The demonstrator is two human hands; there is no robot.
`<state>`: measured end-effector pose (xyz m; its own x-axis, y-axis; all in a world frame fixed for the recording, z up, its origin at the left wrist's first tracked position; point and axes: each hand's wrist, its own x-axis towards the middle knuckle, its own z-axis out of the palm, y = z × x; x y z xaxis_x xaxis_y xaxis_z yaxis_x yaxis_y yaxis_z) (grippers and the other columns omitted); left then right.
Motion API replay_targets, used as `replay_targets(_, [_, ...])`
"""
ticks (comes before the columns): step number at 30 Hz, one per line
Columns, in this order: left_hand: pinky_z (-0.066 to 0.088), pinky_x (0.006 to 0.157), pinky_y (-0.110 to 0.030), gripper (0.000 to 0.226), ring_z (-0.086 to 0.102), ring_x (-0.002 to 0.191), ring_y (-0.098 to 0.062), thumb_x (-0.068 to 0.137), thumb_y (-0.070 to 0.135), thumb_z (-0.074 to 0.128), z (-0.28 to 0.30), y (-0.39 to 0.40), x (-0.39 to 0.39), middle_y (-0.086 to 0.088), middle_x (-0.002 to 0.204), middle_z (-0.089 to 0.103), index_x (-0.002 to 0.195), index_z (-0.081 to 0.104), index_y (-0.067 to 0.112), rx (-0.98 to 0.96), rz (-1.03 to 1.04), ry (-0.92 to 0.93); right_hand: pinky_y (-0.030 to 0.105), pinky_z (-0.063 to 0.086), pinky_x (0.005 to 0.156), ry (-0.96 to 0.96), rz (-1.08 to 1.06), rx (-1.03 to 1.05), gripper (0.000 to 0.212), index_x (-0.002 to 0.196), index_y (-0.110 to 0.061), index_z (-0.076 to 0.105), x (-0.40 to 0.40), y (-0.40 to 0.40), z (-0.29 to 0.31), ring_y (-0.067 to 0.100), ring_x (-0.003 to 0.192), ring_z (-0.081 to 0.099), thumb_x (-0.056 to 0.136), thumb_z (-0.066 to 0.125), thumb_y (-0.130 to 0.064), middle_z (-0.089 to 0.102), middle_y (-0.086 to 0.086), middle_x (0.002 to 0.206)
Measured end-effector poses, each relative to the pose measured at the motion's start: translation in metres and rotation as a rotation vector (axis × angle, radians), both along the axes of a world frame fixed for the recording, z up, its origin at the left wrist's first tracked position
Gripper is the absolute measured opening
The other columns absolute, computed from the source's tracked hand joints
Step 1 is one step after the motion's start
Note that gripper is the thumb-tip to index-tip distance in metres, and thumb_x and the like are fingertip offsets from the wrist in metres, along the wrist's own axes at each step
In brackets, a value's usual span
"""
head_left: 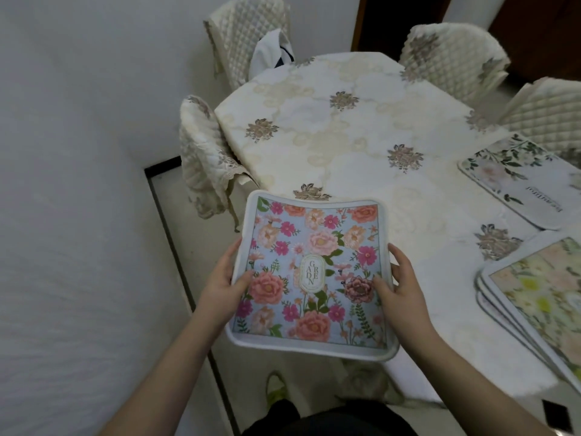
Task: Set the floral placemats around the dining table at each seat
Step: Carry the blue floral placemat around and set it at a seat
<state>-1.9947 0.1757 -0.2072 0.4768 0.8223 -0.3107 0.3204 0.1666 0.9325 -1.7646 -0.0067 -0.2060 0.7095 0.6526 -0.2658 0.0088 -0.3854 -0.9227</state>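
Gripping opposite edges, the left hand (227,280) and right hand (398,282) are clasped around a blue floral placemat (311,275) above the surface (361,127).

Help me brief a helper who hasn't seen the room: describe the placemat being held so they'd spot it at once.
Start at the table with the cream cloth; at its near edge the left hand and right hand grip the mat by its sides. Unlike the pale mat lying flat and the stack on the right, it is blue with pink and coral flowers and a "GARDEN" label.
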Motion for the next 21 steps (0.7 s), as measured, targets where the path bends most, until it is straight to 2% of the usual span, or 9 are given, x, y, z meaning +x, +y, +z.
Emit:
replay_targets(2, [0.062,0.075,-0.047,0.064,0.074,0.092,-0.021,0.096,0.014,0.060,-0.004,0.011,-0.001,0.000,0.123,0.065,0.145,0.035,0.047,-0.006,-0.026,0.007,0.010,0.051,0.055,-0.008,-0.037,0.004,0.057,0.147,-0.033,0.029,-0.007,0.003,0.003,-0.011,0.081,0.065,0.099,0.051,-0.012,0.056,0.001,0.131])
replay_targets(8, [0.061,0.074,-0.052,0.064,0.074,0.092,-0.028,0.095,0.017,0.061,-0.009,0.033,0.017,-0.002,0.124,0.066,0.126,0.040,0.069,-0.078,-0.182,-0.031,0.012,0.051,0.054,-0.018,-0.196,-0.012,0.058,0.147,-0.037,0.028,-0.015,-0.013,0.008,-0.008,0.084,0.066,0.099,0.051,-0.013,0.056,-0.003,0.131])
replay_targets(12, [0.060,0.075,-0.053,0.064,0.074,0.093,-0.029,0.096,0.013,0.060,-0.012,0.035,0.041,0.000,0.125,0.066,0.131,0.042,0.063,-0.086,-0.287,-0.062,0.014,0.051,0.051,0.013,-0.307,-0.019,0.058,0.148,-0.036,0.026,-0.016,-0.034,0.007,-0.002,0.089,0.064,0.100,0.050,-0.014,0.056,-0.001,0.133])
replay_targets(16, [0.062,0.072,-0.048,0.064,0.074,0.093,-0.026,0.096,0.010,0.059,-0.017,0.034,0.067,0.002,0.124,0.066,0.139,0.040,0.053,-0.097,-0.365,-0.053,0.015,0.052,0.049,0.042,-0.394,-0.033,0.059,0.149,-0.039,0.024,-0.009,-0.051,0.000,0.008,0.099,0.063,0.100,0.051,-0.019,0.048,0.005,0.143])
replay_targets(21, [0.059,0.076,-0.056,0.065,0.073,0.095,-0.031,0.097,0.009,0.058,-0.016,0.029,0.100,-0.003,0.122,0.068,0.140,0.040,0.053,-0.126,-0.450,-0.030,0.017,0.053,0.049,0.079,-0.484,-0.053,0.060,0.148,-0.044,0.023,0.003,-0.073,-0.016,0.024,0.116,0.060,0.099,0.052,-0.022,0.041,0.007,0.149])
